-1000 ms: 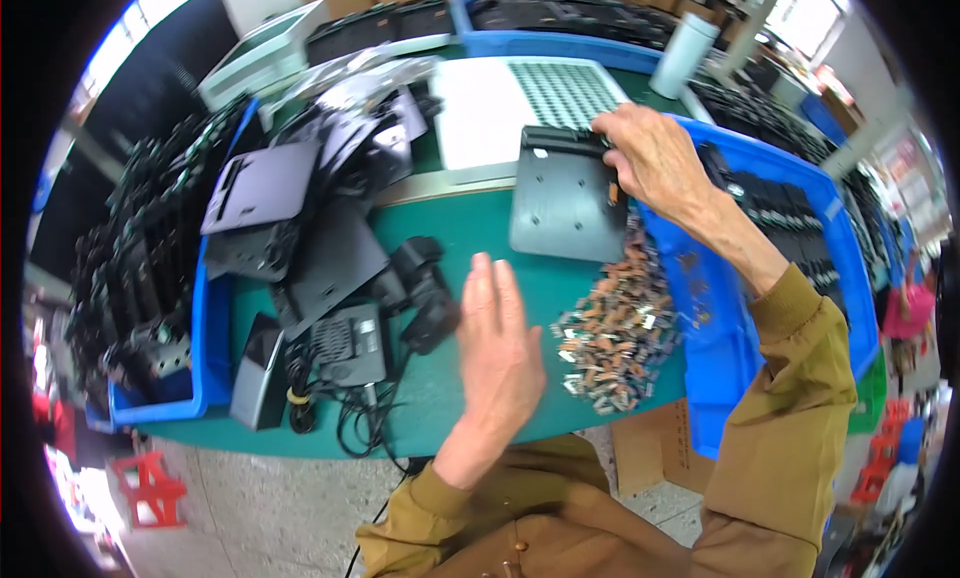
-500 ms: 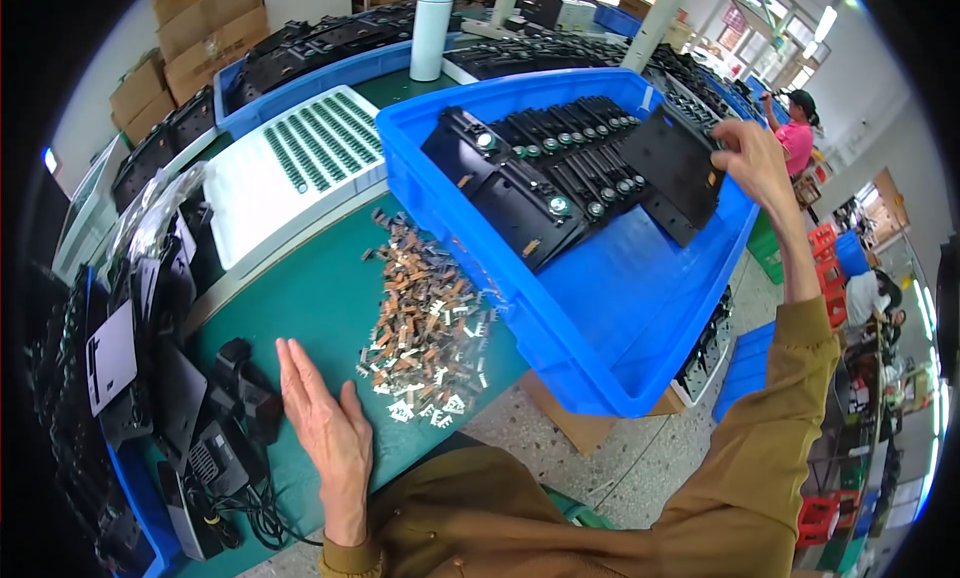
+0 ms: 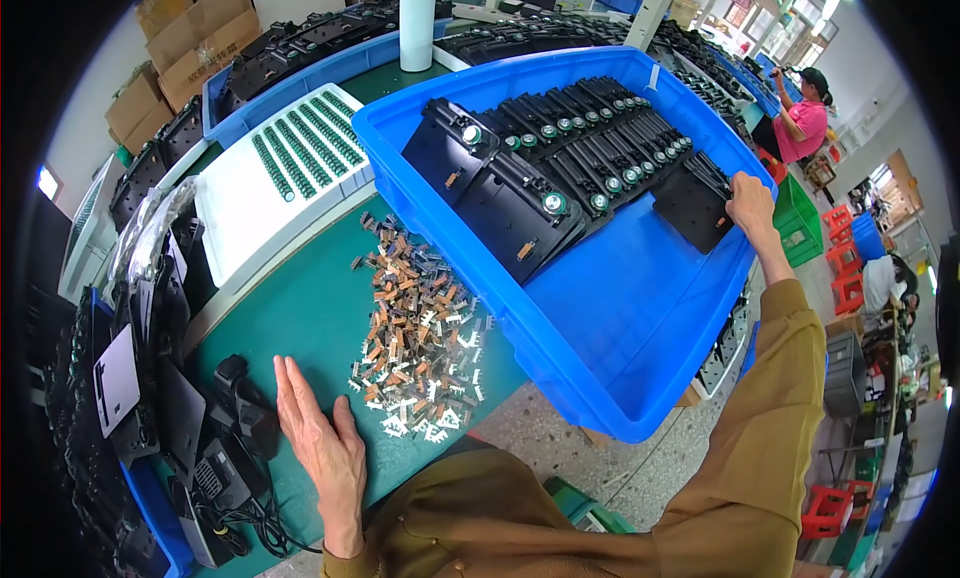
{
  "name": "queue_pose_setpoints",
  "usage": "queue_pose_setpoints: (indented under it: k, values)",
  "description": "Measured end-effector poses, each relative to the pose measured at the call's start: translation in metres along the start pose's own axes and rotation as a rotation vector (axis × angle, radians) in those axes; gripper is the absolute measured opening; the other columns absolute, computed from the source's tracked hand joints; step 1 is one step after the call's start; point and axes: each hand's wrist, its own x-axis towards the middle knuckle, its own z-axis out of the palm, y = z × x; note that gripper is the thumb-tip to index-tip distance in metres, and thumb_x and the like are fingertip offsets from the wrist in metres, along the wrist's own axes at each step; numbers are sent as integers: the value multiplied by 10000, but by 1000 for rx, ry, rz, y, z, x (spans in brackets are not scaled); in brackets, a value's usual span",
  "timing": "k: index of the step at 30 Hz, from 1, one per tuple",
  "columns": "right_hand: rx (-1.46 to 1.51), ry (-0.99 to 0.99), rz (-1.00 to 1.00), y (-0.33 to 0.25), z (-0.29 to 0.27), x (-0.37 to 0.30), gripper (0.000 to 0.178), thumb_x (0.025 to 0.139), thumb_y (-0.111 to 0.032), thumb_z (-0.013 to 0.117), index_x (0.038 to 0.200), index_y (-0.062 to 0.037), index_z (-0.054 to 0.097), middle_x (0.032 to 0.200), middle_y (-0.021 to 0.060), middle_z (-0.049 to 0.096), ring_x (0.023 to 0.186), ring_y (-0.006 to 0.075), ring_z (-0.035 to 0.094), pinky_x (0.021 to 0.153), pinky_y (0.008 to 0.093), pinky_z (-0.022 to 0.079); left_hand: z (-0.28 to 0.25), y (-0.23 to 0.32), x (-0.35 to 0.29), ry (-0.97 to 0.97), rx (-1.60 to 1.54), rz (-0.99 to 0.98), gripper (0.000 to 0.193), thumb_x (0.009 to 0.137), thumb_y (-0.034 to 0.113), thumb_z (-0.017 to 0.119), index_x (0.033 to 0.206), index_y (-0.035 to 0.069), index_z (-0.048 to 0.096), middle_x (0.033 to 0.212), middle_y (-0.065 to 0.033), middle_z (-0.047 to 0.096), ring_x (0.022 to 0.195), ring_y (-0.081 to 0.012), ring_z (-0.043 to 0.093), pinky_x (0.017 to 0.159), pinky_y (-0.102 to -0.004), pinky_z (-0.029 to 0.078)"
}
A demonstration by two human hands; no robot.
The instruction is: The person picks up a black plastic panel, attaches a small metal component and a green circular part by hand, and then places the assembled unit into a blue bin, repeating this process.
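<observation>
My left hand (image 3: 325, 443) rests with its fingers stretched out on the green tabletop, holding nothing. To its right is a heap of small orange, white and dark clip-like parts (image 3: 415, 328). My right hand (image 3: 752, 213) is closed at the right side of a large blue bin (image 3: 590, 383), its fingers curled on the edge of a flat black plate-like part (image 3: 690, 213). That part lies low and tilted inside the bin. Beside it stand rows of similar black parts (image 3: 600, 153) with round green-and-silver ends.
A white tray (image 3: 235, 218) holds rows of green ring-like parts (image 3: 310, 143). A white bottle (image 3: 417, 28) stands behind the blue bin. Black adapters with cables (image 3: 235, 478) lie left of my left hand. A person in pink (image 3: 803, 123) works at the far right.
My right hand has lowered the black plate-like part into the bin beside the rows. The head view has shifted a little. My left hand stays on the table.
</observation>
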Motion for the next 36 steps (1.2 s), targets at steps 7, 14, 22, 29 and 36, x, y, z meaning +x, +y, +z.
queue_pose_setpoints:
  k: [7, 14, 22, 29, 36]
  values:
    - [30, -56, 25, -2, 22, 11, 234, 679, -72, 695, 849, -29, 540, 916, 214, 636, 866, 454, 616, 729, 521, 493, -1, -1, -1, -12, 3, 4, 701, 842, 7, 584, 1474, -26, 284, 1512, -224, 311, 1358, -391, 343, 1118, -456, 280]
    - [90, -47, 27, 3, 42, 21, 228, 664, -48, 696, 838, -32, 549, 935, 218, 636, 899, 450, 614, 740, 514, 496, -2, -1, 0, -31, 14, 2, 678, 844, 7, 581, 1464, -29, 308, 1500, -220, 330, 1360, -380, 347, 1121, -455, 273]
    - [51, -179, 149, 1, 40, 24, 384, 619, -86, 775, 961, -60, 603, 963, 171, 666, 937, 371, 644, 774, 459, 518, 2, 3, 2, -28, 19, 22, 637, 848, 18, 577, 1441, -36, 350, 1482, -223, 358, 1361, -377, 352, 1123, -455, 269]
    - [-19, -50, 132, -28, 12, 18, 293, 699, -208, 698, 965, -110, 626, 1029, 150, 676, 962, 375, 648, 762, 501, 517, -7, -4, 1, -46, 23, -9, 621, 808, 37, 619, 1387, -54, 413, 1447, -250, 388, 1333, -410, 372, 1118, -468, 272]
    - [359, 299, -227, -82, -78, 46, 262, 886, -200, 627, 1115, -77, 656, 1023, 133, 697, 948, 290, 669, 814, 374, 505, 4, 9, 4, -43, 37, 40, 591, 826, 80, 617, 1381, -28, 442, 1436, -226, 407, 1318, -410, 376, 1094, -512, 299]
